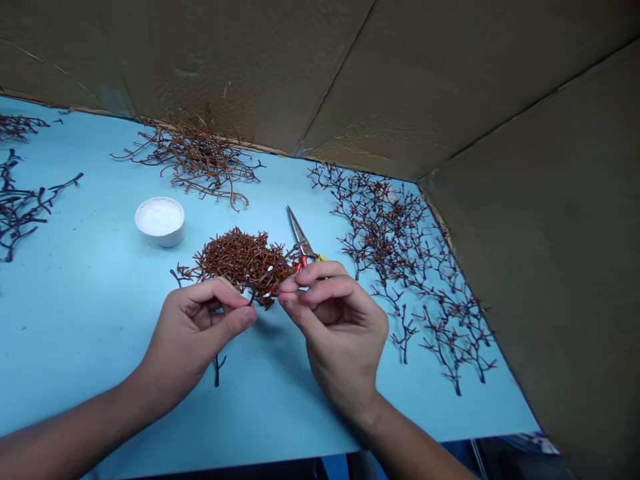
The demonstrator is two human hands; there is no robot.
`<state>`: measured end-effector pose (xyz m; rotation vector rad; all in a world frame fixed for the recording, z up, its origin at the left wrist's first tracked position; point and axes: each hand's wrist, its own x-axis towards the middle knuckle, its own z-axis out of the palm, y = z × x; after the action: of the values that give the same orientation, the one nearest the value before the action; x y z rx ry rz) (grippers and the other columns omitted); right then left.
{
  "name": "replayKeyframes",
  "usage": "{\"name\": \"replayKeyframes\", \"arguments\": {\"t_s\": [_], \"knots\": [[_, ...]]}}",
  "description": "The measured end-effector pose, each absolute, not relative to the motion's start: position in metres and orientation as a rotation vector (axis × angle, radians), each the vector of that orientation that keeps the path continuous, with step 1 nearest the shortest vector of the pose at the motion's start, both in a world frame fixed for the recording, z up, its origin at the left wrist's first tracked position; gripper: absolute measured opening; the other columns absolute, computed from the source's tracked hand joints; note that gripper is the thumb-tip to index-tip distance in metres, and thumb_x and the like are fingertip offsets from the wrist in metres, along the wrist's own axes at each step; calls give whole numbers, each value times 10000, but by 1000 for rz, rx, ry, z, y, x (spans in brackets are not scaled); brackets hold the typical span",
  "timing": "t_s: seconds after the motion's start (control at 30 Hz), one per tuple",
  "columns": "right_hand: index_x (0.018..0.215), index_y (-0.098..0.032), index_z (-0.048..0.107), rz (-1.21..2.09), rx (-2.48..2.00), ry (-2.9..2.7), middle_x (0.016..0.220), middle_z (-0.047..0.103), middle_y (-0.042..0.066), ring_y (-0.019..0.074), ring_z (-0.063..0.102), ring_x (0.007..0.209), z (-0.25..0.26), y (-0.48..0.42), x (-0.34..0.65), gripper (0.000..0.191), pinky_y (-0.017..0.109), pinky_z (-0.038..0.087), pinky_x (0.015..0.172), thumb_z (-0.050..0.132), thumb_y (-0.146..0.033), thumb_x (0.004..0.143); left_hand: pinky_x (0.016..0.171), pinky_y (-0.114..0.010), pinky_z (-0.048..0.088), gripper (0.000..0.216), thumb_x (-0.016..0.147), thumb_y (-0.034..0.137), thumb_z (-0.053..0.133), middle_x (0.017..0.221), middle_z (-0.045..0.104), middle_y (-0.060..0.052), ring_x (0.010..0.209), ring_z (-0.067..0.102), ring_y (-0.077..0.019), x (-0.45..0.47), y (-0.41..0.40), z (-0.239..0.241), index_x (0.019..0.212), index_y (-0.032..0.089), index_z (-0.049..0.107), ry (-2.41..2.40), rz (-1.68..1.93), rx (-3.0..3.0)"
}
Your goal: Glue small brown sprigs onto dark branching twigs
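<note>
Between thumb and index finger, my left hand (200, 330) pinches a thin dark branched artificial twig (253, 292), which slants up to the right. Close beside it, my right hand (343, 320) is closed in a pinch; whatever lies between its fingertips is too small to make out. Behind both hands is a heap of short reddish-brown twig pieces (233, 257). Scissors (301, 237) with red and yellow handles lie just past my right fingertips, blades pointing away. A small dark twig (217, 372) rests on the table below my left hand.
A shallow white cup (161, 220) of white stuff stands at the left. Long thin brown stems (200, 157) are piled at the back. Many branched twigs (385, 230) spread along the right, with dark branches (25, 210) far left. Cardboard walls (500, 133) border the blue table (100, 300).
</note>
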<state>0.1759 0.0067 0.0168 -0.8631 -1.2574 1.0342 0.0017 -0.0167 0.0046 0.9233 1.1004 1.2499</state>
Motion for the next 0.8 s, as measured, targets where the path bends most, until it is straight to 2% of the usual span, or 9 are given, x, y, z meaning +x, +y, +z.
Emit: {"name": "replayKeyframes", "arguments": {"t_s": [0.6, 0.8], "knots": [[842, -214, 726, 1034, -850, -1295, 987, 653, -3, 106, 766, 868, 18, 8, 176, 305, 205, 691, 809, 774, 87, 828, 442, -149, 404, 121, 796, 128, 828, 698, 670, 36, 519, 487, -52, 2, -15, 6, 738, 211, 761, 1105, 1254, 932], [871, -220, 738, 975, -839, -1377, 998, 662, 2, 124, 767, 873, 18, 6, 177, 339, 248, 701, 816, 765, 115, 824, 445, -148, 396, 122, 790, 131, 834, 702, 672, 28, 520, 478, -50, 0, -17, 8, 728, 204, 759, 1121, 1251, 932]]}}
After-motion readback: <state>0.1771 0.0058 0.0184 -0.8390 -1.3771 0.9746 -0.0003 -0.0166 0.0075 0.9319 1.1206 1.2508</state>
